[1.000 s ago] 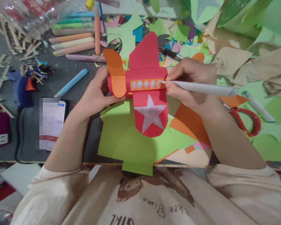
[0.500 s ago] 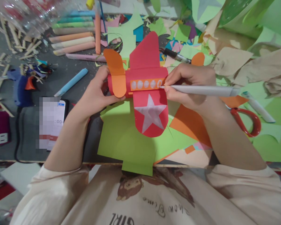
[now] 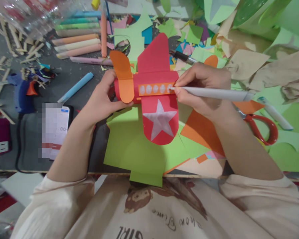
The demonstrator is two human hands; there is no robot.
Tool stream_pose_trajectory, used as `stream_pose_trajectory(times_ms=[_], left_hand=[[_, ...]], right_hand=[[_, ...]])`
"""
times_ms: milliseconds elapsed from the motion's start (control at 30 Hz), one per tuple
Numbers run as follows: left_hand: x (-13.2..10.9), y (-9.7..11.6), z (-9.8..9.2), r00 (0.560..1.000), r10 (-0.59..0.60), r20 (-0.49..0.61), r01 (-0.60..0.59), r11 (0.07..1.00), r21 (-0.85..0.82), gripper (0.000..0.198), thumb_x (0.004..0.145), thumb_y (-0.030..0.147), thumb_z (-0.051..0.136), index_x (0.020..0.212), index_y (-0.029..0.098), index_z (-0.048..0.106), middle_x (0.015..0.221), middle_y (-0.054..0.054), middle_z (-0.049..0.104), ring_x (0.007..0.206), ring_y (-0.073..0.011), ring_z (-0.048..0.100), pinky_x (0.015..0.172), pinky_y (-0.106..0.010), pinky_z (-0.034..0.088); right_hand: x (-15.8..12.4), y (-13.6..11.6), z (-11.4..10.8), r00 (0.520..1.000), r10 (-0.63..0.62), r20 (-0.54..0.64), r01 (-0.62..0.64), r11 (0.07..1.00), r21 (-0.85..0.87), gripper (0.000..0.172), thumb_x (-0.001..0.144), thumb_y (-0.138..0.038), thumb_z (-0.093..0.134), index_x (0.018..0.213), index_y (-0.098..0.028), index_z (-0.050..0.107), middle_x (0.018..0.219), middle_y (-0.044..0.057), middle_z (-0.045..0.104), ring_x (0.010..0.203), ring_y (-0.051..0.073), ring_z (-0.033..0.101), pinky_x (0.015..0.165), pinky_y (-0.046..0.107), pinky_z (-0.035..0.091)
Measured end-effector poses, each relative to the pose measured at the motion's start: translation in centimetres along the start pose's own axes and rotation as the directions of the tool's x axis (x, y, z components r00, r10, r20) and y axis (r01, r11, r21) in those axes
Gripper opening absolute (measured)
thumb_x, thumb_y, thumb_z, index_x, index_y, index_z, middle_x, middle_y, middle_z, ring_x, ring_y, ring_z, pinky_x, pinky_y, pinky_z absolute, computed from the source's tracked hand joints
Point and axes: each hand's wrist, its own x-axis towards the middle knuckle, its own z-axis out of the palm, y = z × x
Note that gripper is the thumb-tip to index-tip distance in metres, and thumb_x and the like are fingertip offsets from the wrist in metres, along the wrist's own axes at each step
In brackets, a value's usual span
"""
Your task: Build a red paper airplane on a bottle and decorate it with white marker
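Observation:
A red paper airplane model (image 3: 153,78) with orange tail fins lies sideways before me. My left hand (image 3: 103,93) grips its tail end, thumb below and fingers curled behind. A silvery star marks the lower wing, and an orange strip along the body carries a row of pale round dots. Pinched in my right hand (image 3: 201,88) is a grey-white marker (image 3: 214,93); its tip touches the last dot at the strip's right end. My right hand hides part of the plane's front end.
Green paper (image 3: 134,142) lies beneath the plane, with orange paper (image 3: 201,129) beside it. Red-handled scissors (image 3: 272,132) are at right. A phone (image 3: 64,126), a blue glue gun (image 3: 23,89) and a blue marker (image 3: 77,86) are at left. Several markers (image 3: 77,41) and paper scraps lie behind.
The marker has shifted slightly, its tip now inside the last circle. That circle, an outline with an orange middle before, looks more filled. The plane stays nearly still.

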Motion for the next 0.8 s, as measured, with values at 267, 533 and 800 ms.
stream_pose_trajectory(times_ms=[267, 533, 800], left_hand=[[0.05, 0.23, 0.04, 1.0, -0.02, -0.02, 0.02, 1.0, 0.017, 0.068, 0.083, 0.05, 0.074, 0.141, 0.033, 0.044, 0.137, -0.006, 0.053, 0.132, -0.0247, 0.054, 0.111, -0.045, 0.051], [-0.02, 0.48, 0.14, 0.998, -0.054, -0.023, 0.053, 0.999, -0.011, 0.068, 0.083, 0.05, 0.074, 0.141, 0.031, 0.044, 0.138, -0.006, 0.052, 0.133, -0.024, 0.053, 0.112, -0.046, 0.049], [0.11, 0.08, 0.0, 1.0, -0.024, -0.013, 0.024, 0.999, -0.031, 0.073, 0.08, 0.045, 0.079, 0.142, 0.028, 0.044, 0.139, -0.008, 0.051, 0.134, -0.0245, 0.051, 0.114, -0.046, 0.046]], right_hand=[[0.4, 0.09, -0.41, 1.0, -0.003, 0.02, 0.002, 1.0, 0.024, 0.024, 0.079, -0.029, 0.073, 0.062, -0.025, 0.057, 0.064, -0.003, 0.062, 0.06, 0.016, 0.057, 0.056, 0.032, 0.043], [0.42, -0.19, -0.1, 0.998, 0.042, -0.041, -0.043, 0.999, -0.033, 0.028, 0.081, -0.042, 0.074, 0.067, -0.028, 0.055, 0.063, -0.003, 0.061, 0.057, 0.015, 0.055, 0.054, 0.032, 0.044], [0.24, 0.15, -0.38, 0.999, 0.011, 0.03, -0.012, 1.0, 0.015, 0.022, 0.077, -0.02, 0.074, 0.063, -0.026, 0.058, 0.061, -0.002, 0.061, 0.057, 0.016, 0.055, 0.052, 0.033, 0.04]])
